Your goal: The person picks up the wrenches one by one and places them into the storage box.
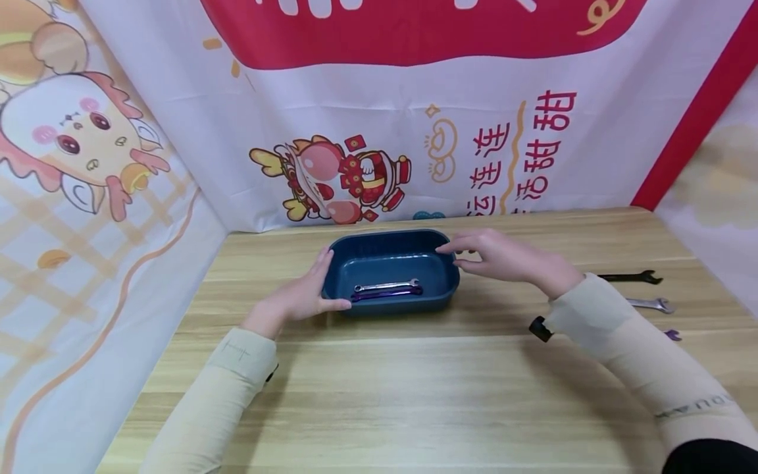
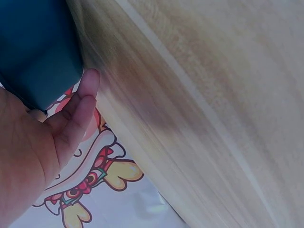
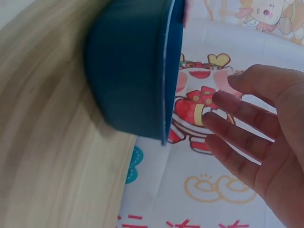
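Observation:
A dark blue oblong basin (image 1: 393,306) stands on the table near the back wall. Inside lie a small silver wrench (image 1: 385,286) and a purple wrench (image 1: 385,293), side by side. My left hand (image 1: 299,289) rests against the basin's left end, its thumb at the front rim and its fingers spread along the outer side. In the left wrist view, the visible fingers are fairly straight beside the wall. My right hand (image 1: 497,255) hovers at the right end, fingertips over the rim; in the right wrist view its fingers are parted and hold nothing.
To the right lie a black wrench (image 1: 642,277), a silver wrench (image 1: 656,304) and a purple wrench (image 1: 672,335), partly hidden by the right sleeve (image 1: 622,342). A printed cloth (image 1: 367,92) hangs behind the wooden table (image 1: 391,401), with more cloth at both sides.

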`<state>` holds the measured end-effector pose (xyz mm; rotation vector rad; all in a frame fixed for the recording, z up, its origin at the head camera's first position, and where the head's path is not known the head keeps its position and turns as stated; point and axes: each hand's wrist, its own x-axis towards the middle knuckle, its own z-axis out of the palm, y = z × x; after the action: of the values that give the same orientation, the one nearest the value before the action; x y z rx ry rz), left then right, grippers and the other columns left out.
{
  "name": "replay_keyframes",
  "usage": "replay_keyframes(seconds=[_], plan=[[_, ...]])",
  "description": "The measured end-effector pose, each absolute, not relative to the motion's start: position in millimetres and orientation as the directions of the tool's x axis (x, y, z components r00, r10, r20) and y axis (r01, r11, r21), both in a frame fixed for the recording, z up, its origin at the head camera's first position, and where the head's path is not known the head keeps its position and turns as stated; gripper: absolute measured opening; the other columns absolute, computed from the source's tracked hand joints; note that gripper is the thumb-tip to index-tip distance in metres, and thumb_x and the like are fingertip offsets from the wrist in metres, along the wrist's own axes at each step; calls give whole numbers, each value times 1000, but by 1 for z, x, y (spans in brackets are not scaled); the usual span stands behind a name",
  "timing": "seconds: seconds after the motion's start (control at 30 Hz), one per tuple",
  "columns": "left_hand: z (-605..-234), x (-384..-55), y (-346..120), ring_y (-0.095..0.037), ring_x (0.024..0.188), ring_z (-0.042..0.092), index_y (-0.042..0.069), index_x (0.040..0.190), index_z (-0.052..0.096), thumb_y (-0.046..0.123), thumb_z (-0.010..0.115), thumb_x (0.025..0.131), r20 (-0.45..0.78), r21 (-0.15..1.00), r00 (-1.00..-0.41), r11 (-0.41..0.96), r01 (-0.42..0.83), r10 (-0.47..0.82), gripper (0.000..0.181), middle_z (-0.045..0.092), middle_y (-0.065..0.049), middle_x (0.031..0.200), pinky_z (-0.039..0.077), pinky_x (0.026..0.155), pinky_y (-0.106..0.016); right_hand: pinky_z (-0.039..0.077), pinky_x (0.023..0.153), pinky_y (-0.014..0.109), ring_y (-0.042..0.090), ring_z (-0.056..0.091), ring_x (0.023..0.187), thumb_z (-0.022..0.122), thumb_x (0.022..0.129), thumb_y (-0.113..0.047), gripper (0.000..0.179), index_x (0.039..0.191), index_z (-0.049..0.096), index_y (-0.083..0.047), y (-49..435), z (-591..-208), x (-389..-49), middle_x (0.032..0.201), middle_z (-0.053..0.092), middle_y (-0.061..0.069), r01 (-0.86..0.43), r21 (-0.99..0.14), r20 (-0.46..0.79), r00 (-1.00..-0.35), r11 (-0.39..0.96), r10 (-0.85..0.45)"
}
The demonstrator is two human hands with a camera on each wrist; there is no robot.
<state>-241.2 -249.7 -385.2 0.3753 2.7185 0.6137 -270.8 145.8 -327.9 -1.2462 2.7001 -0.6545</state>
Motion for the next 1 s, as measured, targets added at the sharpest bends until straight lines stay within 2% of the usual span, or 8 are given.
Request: replay_keyframes(seconds=[0.3, 0.67, 1.0], plan=[[-384, -241, -249, -40, 153, 18, 16, 165, -11, 63, 70, 90, -248, 442, -912, 876, 194, 327, 120, -15, -6, 171, 29, 117, -59, 56, 95, 48, 27, 65, 115, 70, 97, -8, 37, 135, 69, -12, 165, -339, -269, 128, 68, 9, -721, -414, 169, -661, 555, -731], [-384, -241, -249, -39, 153, 18, 18, 164, -13, 63, 70, 90, -259, 452, -911, 874, 178, 320, 120, -18, -2, 170, 29, 117, -59, 54, 96, 53, 28, 67, 112, 70, 97, -4, 35, 131, 70, -7, 195, -342, -267, 124, 70, 11, -701, -407, 184, -691, 586, -699], [-384, -243, -250, -38, 154, 15, 17, 164, -12, 64, 70, 89, -253, 453, -909, 871, 191, 331, 120, -16, -3, 171, 28, 117, -58, 58, 87, 53, 28, 69, 103, 72, 93, 1, 36, 129, 71, -5, 226, -346, -265, 116, 72, 9, -705, -385, 246, -701, 596, -670]])
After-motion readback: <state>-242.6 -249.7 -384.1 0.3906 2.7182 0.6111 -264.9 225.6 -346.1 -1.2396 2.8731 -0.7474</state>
